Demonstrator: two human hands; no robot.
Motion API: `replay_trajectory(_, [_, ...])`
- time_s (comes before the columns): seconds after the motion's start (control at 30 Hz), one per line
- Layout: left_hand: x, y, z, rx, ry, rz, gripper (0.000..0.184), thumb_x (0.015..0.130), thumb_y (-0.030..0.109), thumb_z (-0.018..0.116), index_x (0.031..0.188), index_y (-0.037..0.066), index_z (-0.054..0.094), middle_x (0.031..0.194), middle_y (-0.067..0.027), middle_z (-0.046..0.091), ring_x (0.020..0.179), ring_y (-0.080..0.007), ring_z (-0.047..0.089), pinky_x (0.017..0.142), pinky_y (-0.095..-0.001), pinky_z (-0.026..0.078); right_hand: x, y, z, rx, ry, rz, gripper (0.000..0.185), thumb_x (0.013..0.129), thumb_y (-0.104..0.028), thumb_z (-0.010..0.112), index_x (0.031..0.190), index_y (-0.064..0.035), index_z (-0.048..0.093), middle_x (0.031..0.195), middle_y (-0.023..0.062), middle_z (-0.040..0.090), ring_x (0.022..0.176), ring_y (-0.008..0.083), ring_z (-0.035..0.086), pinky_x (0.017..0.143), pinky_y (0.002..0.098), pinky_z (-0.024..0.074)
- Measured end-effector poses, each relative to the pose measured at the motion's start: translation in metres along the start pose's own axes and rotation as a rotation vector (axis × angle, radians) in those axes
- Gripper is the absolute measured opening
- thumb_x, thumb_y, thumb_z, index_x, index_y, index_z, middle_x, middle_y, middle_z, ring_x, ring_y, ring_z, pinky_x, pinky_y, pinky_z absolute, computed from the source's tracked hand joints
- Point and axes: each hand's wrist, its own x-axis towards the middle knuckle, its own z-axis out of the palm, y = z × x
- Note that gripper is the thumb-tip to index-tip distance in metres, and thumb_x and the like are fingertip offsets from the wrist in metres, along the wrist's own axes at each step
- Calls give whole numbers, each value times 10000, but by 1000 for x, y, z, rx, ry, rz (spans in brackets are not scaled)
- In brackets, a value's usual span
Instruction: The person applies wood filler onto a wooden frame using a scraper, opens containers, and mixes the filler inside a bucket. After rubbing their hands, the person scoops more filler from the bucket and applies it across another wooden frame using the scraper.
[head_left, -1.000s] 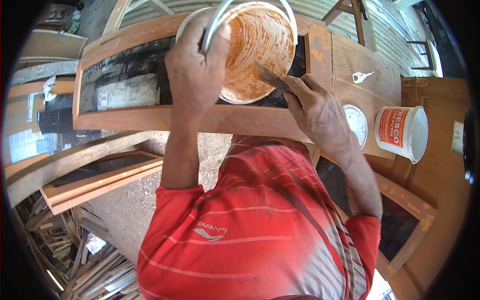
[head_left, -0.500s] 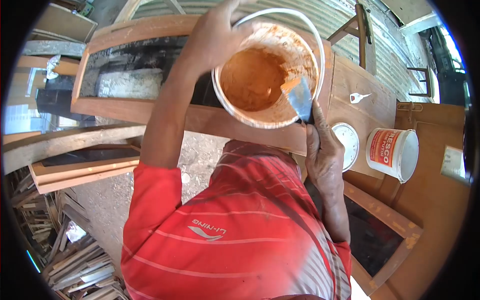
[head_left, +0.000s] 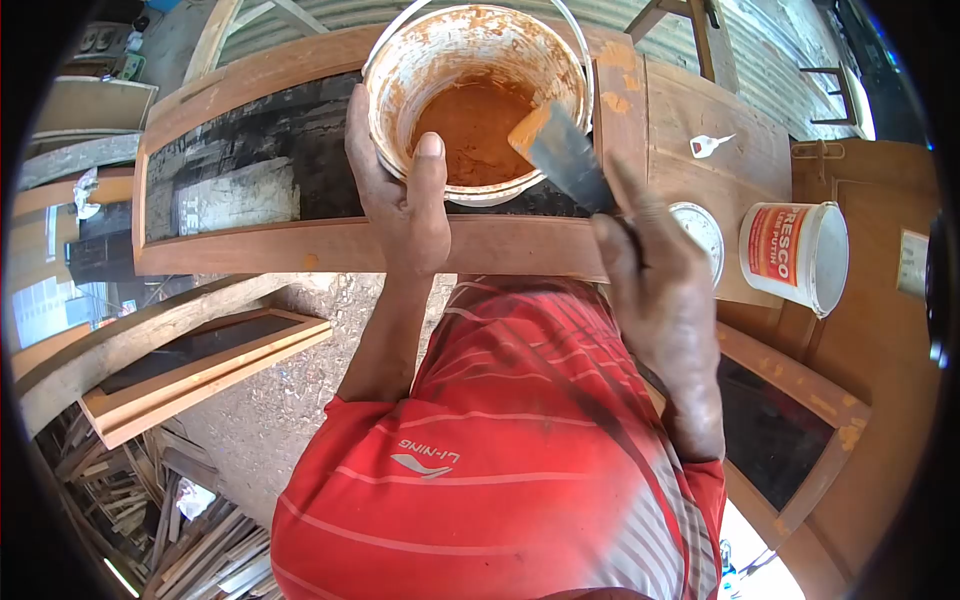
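Observation:
A white bucket (head_left: 395, 90) with orange-brown paste (head_left: 470, 130) in its bottom and smears up its walls tilts toward me over the framed wooden panel. My left hand (head_left: 405, 200) grips its near left side, the thumb over the rim and the fingers along the outside. In my right hand (head_left: 655, 265) is a putty knife (head_left: 570, 160), held by its handle. Its blade points up and left across the bucket's right rim, with orange paste along the tip. Motion blurs the right hand a little.
The wooden frame (head_left: 520, 245) with dark panels lies under the bucket. To the right are a white lid (head_left: 700, 235), a labelled white tub (head_left: 790, 255) lying on its side and a small white piece (head_left: 710, 145). Scrap wood (head_left: 190, 545) is heaped at lower left.
My left hand has come down from the bucket's far upper rim to its near left side. The bucket has shifted up and left in view. The putty knife has moved slightly left.

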Motion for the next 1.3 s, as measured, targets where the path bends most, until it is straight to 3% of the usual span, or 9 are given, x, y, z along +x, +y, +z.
replay_trajectory(0.13, [6, 9, 4, -21, 66, -49, 727, 915, -73, 448, 1608, -76, 229, 1567, -224, 404, 1441, -291, 441, 1219, -407, 350, 2, -14, -23, 193, 217, -73, 272, 1032, -101, 611, 1253, 54, 636, 829, 96, 654, 719, 129, 581, 657, 293, 491])
replay_trajectory(0.3, [22, 16, -3, 61, 49, 31, 623, 879, -100, 414, 1499, -86, 466, 1484, -191, 543, 1356, -251, 551, 1172, -381, 418, 2, 19, 17, 23, -261, 76, 205, 1031, -152, 652, 1092, 41, 620, 837, 291, 640, 784, 503, 636, 677, 468, 510])
replay_trajectory(0.47, [40, 40, -12, 158, -140, 83, 587, 863, -135, 417, 1424, -62, 573, 1442, -190, 607, 1366, -250, 564, 1184, -373, 415, -3, 12, -14, 137, -255, 46, 229, 1032, -169, 673, 1117, 41, 641, 774, 148, 626, 661, 224, 582, 652, 370, 487])
replay_trajectory(0.77, [39, 77, 2, 294, -324, 129, 545, 847, -157, 458, 1350, -43, 631, 1508, -259, 557, 1471, -313, 480, 1193, -378, 382, -29, 20, -47, 195, -72, 115, 238, 1045, -166, 599, 1161, 35, 651, 809, 48, 591, 712, 115, 525, 634, 296, 430])
replay_trajectory(0.87, [40, 54, -3, 246, -311, 144, 568, 820, -171, 419, 1318, -44, 662, 1527, -263, 538, 1479, -309, 470, 1195, -370, 370, -42, 27, -44, 316, 237, -43, 285, 1031, -166, 608, 1227, 39, 634, 879, 38, 615, 747, 116, 525, 668, 277, 447])
replay_trajectory(1.03, [37, 56, -4, 234, -320, 114, 562, 831, -168, 437, 1327, -35, 664, 1539, -263, 528, 1481, -299, 472, 1165, -352, 392, -27, 42, -35, -28, -269, 115, 193, 1023, -101, 606, 1151, 42, 629, 800, 92, 597, 703, 192, 557, 664, 323, 462])
replay_trajectory(1.1, [37, 55, -8, 256, -322, 120, 562, 831, -167, 444, 1331, -33, 664, 1540, -260, 530, 1475, -295, 481, 1130, -341, 423, -32, 34, -40, 174, -112, 172, 188, 1025, -115, 621, 1141, 32, 637, 826, 156, 625, 680, 257, 563, 678, 351, 483])
replay_trajectory(1.2, [34, 49, -4, 314, -245, 210, 503, 846, -140, 475, 1287, -24, 688, 1454, -248, 602, 1384, -292, 566, 1054, -340, 481, -32, 52, -29, 33, -196, 88, 217, 1016, -156, 669, 1161, 6, 656, 839, 102, 636, 708, 177, 569, 687, 336, 487])
replay_trajectory(1.3, [39, 63, -3, 339, -303, 153, 510, 874, -101, 460, 1329, -8, 672, 1486, -206, 594, 1396, -273, 559, 1142, -358, 418, -25, 47, -36, -79, -147, 105, 252, 988, -115, 696, 1209, -1, 661, 871, 108, 663, 705, 197, 590, 685, 327, 494])
